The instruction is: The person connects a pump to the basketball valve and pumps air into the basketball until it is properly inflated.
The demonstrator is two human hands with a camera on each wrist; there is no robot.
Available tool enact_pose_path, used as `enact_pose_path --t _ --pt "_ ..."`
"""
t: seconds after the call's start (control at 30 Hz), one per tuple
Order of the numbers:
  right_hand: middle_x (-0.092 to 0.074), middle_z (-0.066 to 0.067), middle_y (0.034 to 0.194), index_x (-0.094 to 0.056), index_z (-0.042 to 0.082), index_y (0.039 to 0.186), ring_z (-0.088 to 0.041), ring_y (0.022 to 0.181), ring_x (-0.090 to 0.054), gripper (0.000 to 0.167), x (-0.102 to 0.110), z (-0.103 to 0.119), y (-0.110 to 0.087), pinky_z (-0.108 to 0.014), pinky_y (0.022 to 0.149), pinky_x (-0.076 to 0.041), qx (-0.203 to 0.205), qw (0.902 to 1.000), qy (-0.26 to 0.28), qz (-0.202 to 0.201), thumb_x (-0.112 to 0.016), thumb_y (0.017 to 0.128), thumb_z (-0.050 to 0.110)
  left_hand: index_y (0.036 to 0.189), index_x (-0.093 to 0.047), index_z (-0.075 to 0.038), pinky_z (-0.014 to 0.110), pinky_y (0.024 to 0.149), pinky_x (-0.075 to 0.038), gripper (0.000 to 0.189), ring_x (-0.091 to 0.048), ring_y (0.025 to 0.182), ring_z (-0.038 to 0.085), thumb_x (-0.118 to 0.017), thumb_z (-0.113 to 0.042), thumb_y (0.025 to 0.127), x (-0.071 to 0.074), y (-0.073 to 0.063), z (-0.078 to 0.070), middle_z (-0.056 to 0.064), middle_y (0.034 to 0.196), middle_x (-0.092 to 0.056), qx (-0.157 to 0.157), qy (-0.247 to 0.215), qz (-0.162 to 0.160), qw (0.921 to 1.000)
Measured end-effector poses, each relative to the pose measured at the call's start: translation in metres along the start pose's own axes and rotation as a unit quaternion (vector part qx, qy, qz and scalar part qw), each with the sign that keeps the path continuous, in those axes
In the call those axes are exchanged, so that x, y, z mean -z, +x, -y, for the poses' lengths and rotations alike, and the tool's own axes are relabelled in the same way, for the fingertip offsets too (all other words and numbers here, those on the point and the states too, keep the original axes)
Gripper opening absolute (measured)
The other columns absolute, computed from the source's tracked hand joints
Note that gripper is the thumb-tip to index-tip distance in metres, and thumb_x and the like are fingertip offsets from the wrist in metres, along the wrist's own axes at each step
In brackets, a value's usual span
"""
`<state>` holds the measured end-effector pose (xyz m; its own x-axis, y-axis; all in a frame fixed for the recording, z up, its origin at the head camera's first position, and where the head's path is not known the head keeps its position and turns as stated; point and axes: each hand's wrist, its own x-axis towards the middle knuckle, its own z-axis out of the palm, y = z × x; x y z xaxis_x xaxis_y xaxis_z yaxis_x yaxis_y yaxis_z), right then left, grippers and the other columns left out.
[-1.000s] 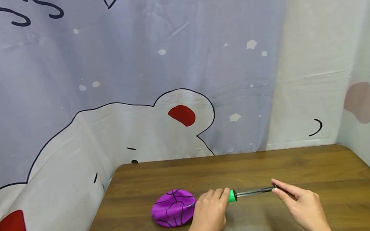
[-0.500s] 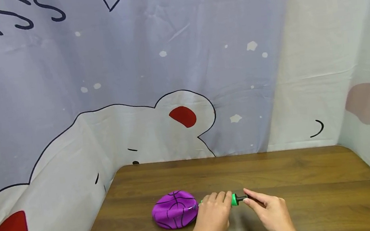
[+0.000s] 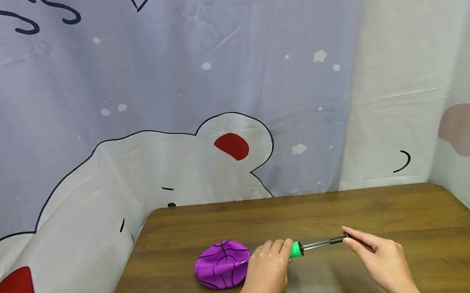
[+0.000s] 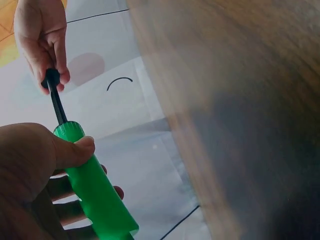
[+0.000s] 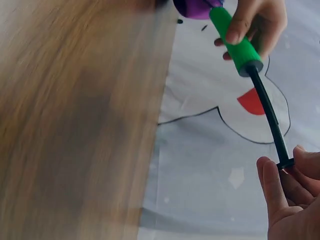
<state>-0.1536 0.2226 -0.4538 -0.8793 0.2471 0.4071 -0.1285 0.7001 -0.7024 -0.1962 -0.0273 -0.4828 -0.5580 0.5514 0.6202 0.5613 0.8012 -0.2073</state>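
- Purple ball [image 3: 222,265]: black seam lines, flattened and slack; located at the left end of the pump [image 4: 95,185], over the table; contact with the wood unclear.
- Left hand [image 3: 269,267]: fingers wrapped round the smooth green barrel.
- Right hand [image 3: 382,258]: thumb and fingers pinch the black handle [image 5: 286,164]; dark rod [image 5: 270,110] extended.
- Table [image 3: 358,214]: brown wood grain; lilac-and-white printed cloth [image 3: 281,23] behind.
- Lettering [image 3: 29,20], upper left: "SS" legible, remainder cropped.

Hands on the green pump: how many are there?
2: the left hand grips the green barrel; the right hand holds the black handle at the far end. No others show.
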Motion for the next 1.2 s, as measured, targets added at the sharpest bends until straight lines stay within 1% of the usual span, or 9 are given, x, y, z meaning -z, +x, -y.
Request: enact_pose_path --t 0.07,0.2,0.4,0.5,0.63,0.77,0.83,0.97,1.2 --pt "-0.077 0.003 0.106 -0.078 0.026 0.116 0.01 0.088 -0.064 0.027 0.006 -0.002 0.001 -0.013 0.067 -0.05 -0.012 0.9998 -0.006 0.011 -0.076 0.091 0.036 0.113 -0.065 -0.017 0.025 0.067 -0.055 0.045 -0.064 0.078 0.011 -0.085 -0.03 0.075 -0.001 0.0 0.0 -0.007 0.096 -0.07 0.0 0.0 0.002 1.0" --pt "-0.077 0.002 0.108 -0.078 0.026 0.117 0.009 0.089 -0.064 0.028 0.008 -0.005 0.0 -0.012 0.068 -0.05 -0.018 0.9997 -0.001 0.018 -0.075 0.091 0.037 0.113 -0.066 -0.016 0.025 0.067 -0.054 0.044 -0.064 0.079 0.011 -0.085 -0.029 0.075 -0.001 0.0 0.0 -0.006 0.096 -0.07 -0.001 0.001 0.004 1.0" --pt "-0.078 0.001 0.101 -0.08 0.02 0.112 0.006 0.087 -0.066 0.025 -0.013 0.003 -0.004 -0.004 0.068 -0.047 0.024 0.9995 0.022 -0.003 -0.08 0.088 0.025 0.114 -0.069 -0.014 0.026 0.069 -0.056 0.044 -0.065 0.08 0.012 -0.086 -0.029 0.075 0.002 0.002 -0.002 -0.004 0.098 -0.071 -0.006 0.003 0.007 1.0" --pt "-0.078 0.0 0.1 -0.08 0.018 0.111 0.004 0.086 -0.068 0.025 -0.028 0.011 -0.008 -0.005 0.067 -0.049 0.028 0.9984 0.049 0.0 -0.081 0.086 0.02 0.115 -0.07 -0.013 0.027 0.07 -0.057 0.044 -0.066 0.081 0.013 -0.085 -0.029 0.077 0.003 0.003 -0.004 -0.002 0.099 -0.072 -0.008 0.005 0.015 0.9998" --pt "-0.078 -0.005 0.102 -0.079 0.013 0.113 -0.007 0.087 -0.073 0.027 -0.047 0.02 -0.012 -0.012 0.068 -0.056 0.019 0.9941 0.099 0.039 -0.08 0.086 0.017 0.116 -0.071 -0.013 0.027 0.07 -0.058 0.042 -0.067 0.081 0.013 -0.083 -0.03 0.08 0.004 0.004 -0.005 -0.002 0.099 -0.072 -0.009 0.003 0.027 0.9996" --pt "-0.077 -0.008 0.104 -0.077 0.01 0.115 -0.017 0.089 -0.076 0.028 -0.056 0.024 -0.014 -0.019 0.071 -0.06 0.008 0.9889 0.131 0.07 -0.079 0.087 0.015 0.116 -0.072 -0.014 0.026 0.072 -0.058 0.043 -0.067 0.082 0.012 -0.085 -0.031 0.078 0.003 0.002 -0.005 -0.003 0.1 -0.073 -0.007 -0.007 0.019 0.9998" --pt "-0.077 -0.007 0.103 -0.078 0.011 0.114 -0.015 0.088 -0.075 0.028 -0.055 0.023 -0.014 -0.02 0.071 -0.06 0.006 0.9898 0.127 0.066 -0.079 0.086 0.015 0.116 -0.071 -0.015 0.026 0.072 -0.057 0.045 -0.066 0.082 0.012 -0.085 -0.032 0.077 0.001 0.002 -0.004 -0.004 0.1 -0.072 -0.006 -0.008 0.008 0.9999" --pt "-0.078 -0.002 0.101 -0.079 0.016 0.113 -0.002 0.086 -0.071 0.027 -0.041 0.017 -0.01 -0.016 0.07 -0.057 -0.002 0.9952 0.088 0.042 -0.08 0.086 0.02 0.115 -0.069 -0.018 0.026 0.07 -0.056 0.043 -0.064 0.08 0.011 -0.084 -0.034 0.078 -0.002 0.002 -0.004 -0.007 0.098 -0.07 -0.007 -0.011 -0.009 0.9999" --pt "-0.078 0.004 0.103 -0.079 0.025 0.114 0.005 0.089 -0.066 0.027 -0.006 0.002 -0.004 -0.015 0.072 -0.053 -0.036 0.9991 0.009 0.02 -0.078 0.089 0.036 0.114 -0.067 -0.017 0.026 0.068 -0.055 0.043 -0.064 0.078 0.011 -0.084 -0.034 0.077 -0.003 0.001 -0.004 -0.007 0.097 -0.07 -0.003 -0.021 -0.005 0.9998"
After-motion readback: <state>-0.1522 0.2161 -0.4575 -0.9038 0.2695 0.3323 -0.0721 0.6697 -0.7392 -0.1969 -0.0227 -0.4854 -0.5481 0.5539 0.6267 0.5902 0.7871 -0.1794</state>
